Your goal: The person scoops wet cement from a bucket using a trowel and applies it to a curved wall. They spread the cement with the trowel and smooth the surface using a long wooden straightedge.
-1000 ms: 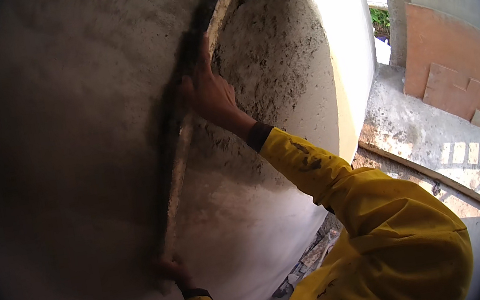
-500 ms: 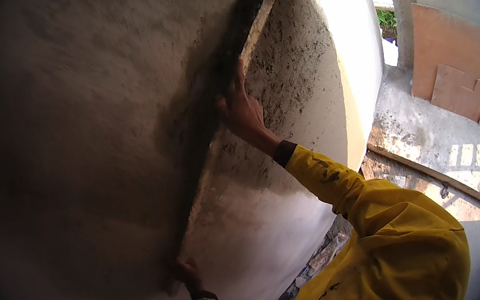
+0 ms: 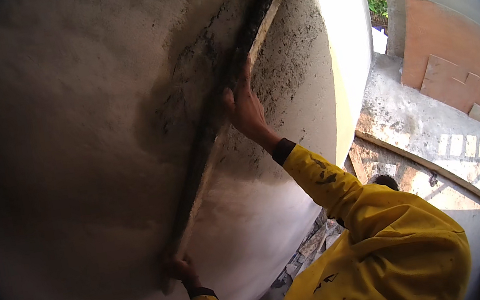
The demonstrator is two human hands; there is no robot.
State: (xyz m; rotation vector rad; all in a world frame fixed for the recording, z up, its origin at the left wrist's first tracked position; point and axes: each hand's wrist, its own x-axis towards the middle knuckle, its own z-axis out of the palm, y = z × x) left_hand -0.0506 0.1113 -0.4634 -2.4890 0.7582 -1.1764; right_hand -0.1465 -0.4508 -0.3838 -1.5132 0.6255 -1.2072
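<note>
A long, narrow straightedge (image 3: 201, 188), crusted with mortar, lies slantwise against a plastered wall (image 3: 65, 145). It runs from the top middle down to the lower left. My left hand (image 3: 182, 270) grips its lower end, the fingers partly in shadow. Higher up, my right hand (image 3: 246, 109) is closed around the bar, with one finger stretched along it. Damp, rough mortar (image 3: 181, 90) shows on the wall along the bar's left side. Right of the bar the surface is pitted and speckled. Both my sleeves are yellow with dark smears.
Sunlight falls on the wall's right end. Beyond it, an orange-brown board (image 3: 447, 38) and smaller pieces lean against another wall. A long wooden strip (image 3: 435, 167) lies on the stained floor. Rubble (image 3: 310, 248) lies along the wall's foot. A dark round shape (image 3: 386, 182) shows behind my right arm.
The straightedge's upper part and my right hand have shifted slightly right, uncovering more rough mortar on the bar's left. My left hand stays at the lower end. The view has shifted a little.
</note>
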